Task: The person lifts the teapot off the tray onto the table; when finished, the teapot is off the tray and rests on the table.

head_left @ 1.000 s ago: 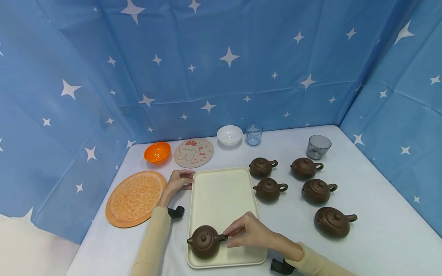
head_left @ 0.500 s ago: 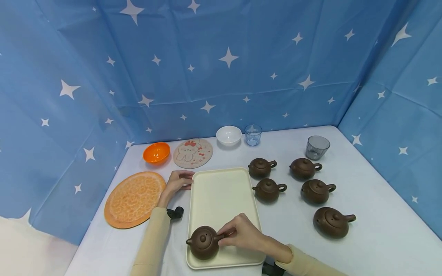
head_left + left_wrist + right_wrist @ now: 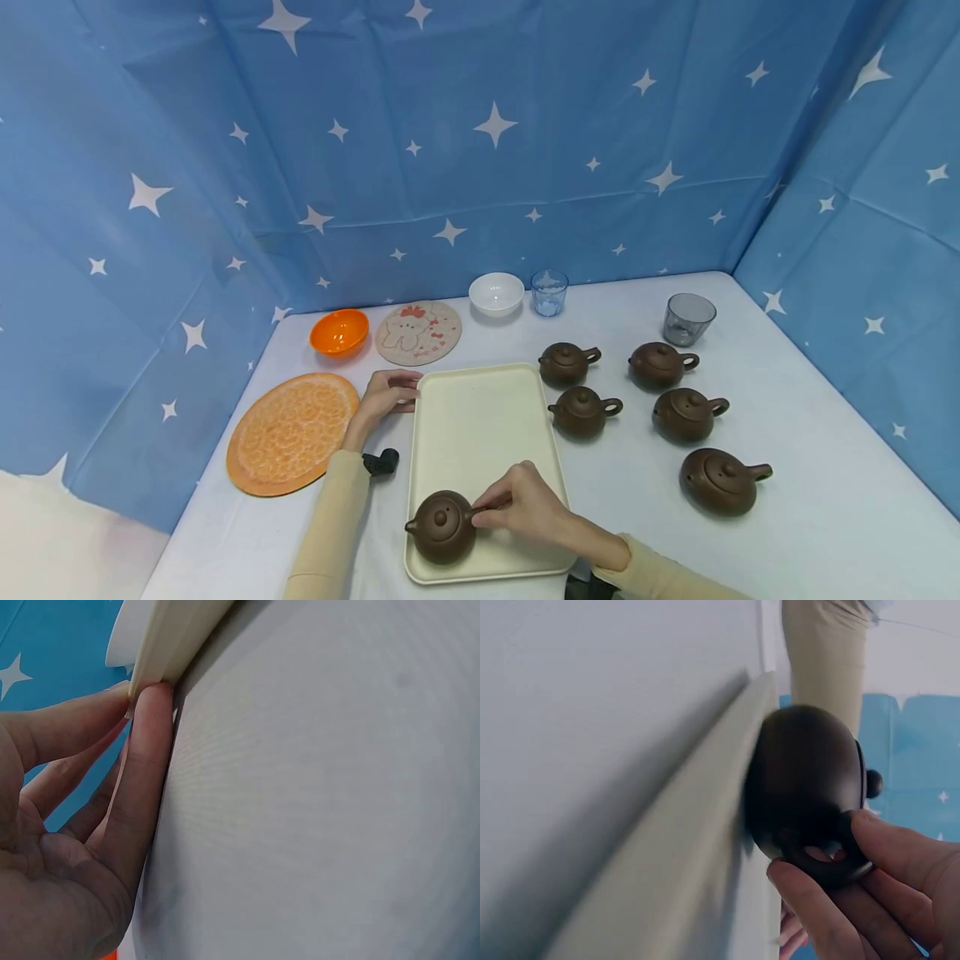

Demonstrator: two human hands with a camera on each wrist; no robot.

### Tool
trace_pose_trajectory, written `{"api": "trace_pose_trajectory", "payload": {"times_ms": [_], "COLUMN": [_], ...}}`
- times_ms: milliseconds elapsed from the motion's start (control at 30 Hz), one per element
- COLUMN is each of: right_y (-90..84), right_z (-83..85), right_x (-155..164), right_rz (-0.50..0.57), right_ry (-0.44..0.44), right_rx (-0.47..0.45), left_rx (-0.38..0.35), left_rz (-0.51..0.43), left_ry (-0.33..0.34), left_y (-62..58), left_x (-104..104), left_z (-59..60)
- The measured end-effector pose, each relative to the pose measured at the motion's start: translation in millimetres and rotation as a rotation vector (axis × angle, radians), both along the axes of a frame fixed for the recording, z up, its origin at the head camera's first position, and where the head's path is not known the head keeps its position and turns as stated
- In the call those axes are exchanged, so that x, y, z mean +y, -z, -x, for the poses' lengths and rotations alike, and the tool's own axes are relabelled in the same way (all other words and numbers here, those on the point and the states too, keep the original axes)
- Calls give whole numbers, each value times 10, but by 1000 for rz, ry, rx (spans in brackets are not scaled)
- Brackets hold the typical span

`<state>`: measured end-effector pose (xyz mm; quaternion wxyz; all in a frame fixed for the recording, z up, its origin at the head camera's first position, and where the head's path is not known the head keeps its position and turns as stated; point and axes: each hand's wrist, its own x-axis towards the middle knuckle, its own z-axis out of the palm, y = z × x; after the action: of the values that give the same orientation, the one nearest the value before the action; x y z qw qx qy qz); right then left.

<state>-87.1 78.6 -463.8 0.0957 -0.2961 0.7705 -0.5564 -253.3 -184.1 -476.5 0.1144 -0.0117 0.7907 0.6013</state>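
Observation:
A dark brown lidded teapot (image 3: 442, 530) sits on the near left part of a cream tray (image 3: 483, 442), its spout to the left. My right hand (image 3: 528, 507) pinches the handle on the teapot's right side. The right wrist view shows thumb and fingers around the teapot's (image 3: 802, 769) looped handle, and the tray's wall (image 3: 694, 806) beside it. Up at the tray's far left corner, my left hand (image 3: 392, 393) holds the rim. In the left wrist view, thumb and fingertips of that hand (image 3: 82, 825) meet on the tray edge (image 3: 180, 641).
To the tray's right stand several more brown teapots (image 3: 583, 412) on the white tablecloth (image 3: 810, 500). Along the back are an orange bowl (image 3: 340, 333), a rabbit-print mat (image 3: 418, 335), a white bowl (image 3: 497, 295), a blue glass (image 3: 549, 293) and a grey glass (image 3: 687, 320). An orange round mat (image 3: 294, 435) lies left.
My right hand has moved slightly left and its fingers have closed on the teapot's handle. The teapot, the tray and my left hand have stayed in place.

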Motion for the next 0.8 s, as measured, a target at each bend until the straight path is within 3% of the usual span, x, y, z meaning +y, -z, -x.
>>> {"api": "trace_pose_trajectory", "payload": {"times_ms": [333,800], "right_y": [-107,-360], "right_z": [94,133], "right_x": [225,986], "right_rz": [9,-22], "right_ry": [0,27], "right_rx": [29,37], "left_rx": [-16,-9], "left_rz": [-7,-10], "left_ry": [-8,-4], "left_y": [-6,7], "left_x": [0,-1], "left_z": [11,12]}}
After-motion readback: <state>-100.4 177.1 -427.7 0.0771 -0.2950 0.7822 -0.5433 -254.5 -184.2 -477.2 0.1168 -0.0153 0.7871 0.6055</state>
